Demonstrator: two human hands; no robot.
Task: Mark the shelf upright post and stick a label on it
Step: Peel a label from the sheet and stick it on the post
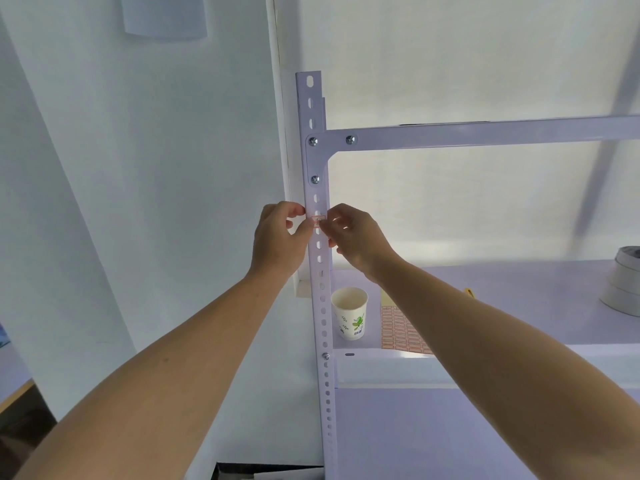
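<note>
Already the small red-printed label (319,220) sits across the white perforated upright post (323,306), below the corner bracket (316,159). Sticking looks nearly done, with only smoothing it flat left. Whether the post bears a pen mark I cannot tell. The left hand (278,239) and right hand (355,237) reach up from either side, curled fingertips pinching the label's ends against the post.

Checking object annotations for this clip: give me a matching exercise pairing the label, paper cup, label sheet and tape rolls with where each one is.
1 label
2 paper cup
3 label sheet
4 tape rolls

A far right of the shelf
B on the upright post, held by left hand and right hand
C standing on the shelf beside the post
D lying flat, right of the cup

Pairs: 1-B, 2-C, 3-D, 4-A
</note>
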